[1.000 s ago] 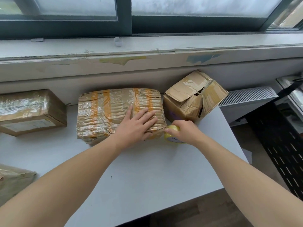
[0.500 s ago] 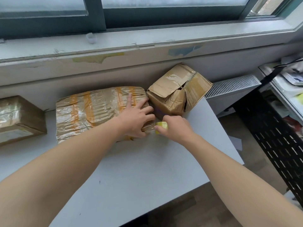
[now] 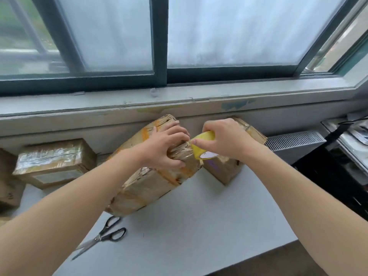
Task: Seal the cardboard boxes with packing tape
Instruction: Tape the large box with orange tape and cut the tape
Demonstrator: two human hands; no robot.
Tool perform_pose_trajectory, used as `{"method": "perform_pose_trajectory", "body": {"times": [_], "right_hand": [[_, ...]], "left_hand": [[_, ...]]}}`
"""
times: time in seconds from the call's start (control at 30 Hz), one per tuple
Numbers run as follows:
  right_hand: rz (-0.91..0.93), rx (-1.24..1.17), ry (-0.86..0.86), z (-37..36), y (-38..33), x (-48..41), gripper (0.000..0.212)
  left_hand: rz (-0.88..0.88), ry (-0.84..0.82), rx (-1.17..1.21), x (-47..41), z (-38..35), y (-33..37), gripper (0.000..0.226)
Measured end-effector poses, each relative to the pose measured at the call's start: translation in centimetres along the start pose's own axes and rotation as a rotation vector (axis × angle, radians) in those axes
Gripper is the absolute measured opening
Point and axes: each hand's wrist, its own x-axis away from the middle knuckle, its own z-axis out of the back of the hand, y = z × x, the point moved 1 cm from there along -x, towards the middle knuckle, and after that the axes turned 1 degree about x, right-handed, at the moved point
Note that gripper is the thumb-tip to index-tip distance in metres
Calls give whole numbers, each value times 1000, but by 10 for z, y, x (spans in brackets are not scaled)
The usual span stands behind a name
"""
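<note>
Tape roll (image 3: 201,145) in curled right hand (image 3: 225,138); left hand (image 3: 165,146), fingers curled, around end of tilted box (image 3: 151,184)

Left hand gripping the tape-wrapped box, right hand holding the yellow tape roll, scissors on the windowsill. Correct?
Head view shows the black-handled metal scissors on the white table, in front of the tape-wrapped brown cardboard box, not on the windowsill. Left hand gripping box, right hand holding yellow tape roll: correct.
</note>
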Motion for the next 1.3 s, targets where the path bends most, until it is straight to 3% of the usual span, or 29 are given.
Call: {"method": "perform_pose_trajectory", "body": {"times": [0.2, 0.4, 0.5, 0.73, 0.93, 1.07, 1.3], "right_hand": [[203, 85, 35, 53, -93, -46, 45], [311, 217, 45, 40, -157, -63, 34], [334, 277, 34, 35, -174, -65, 31], [368, 400, 4, 39, -193, -51, 39], [353, 546, -12, 40, -191, -44, 43], [296, 644, -54, 42, -182, -51, 58], [241, 433, -130, 65, -168, -58, 62]], "left_hand": [[18, 329, 228, 57, 45, 5, 68], [108, 314, 290, 108, 57, -3, 65], [114, 305, 298, 123, 58, -3, 47], [90, 471, 306, 134, 50, -3, 33], [55, 525, 275, 143, 49, -7, 38], [73, 534, 238, 149, 53, -6, 44], [69, 544, 217, 148, 47, -7, 38]]}}
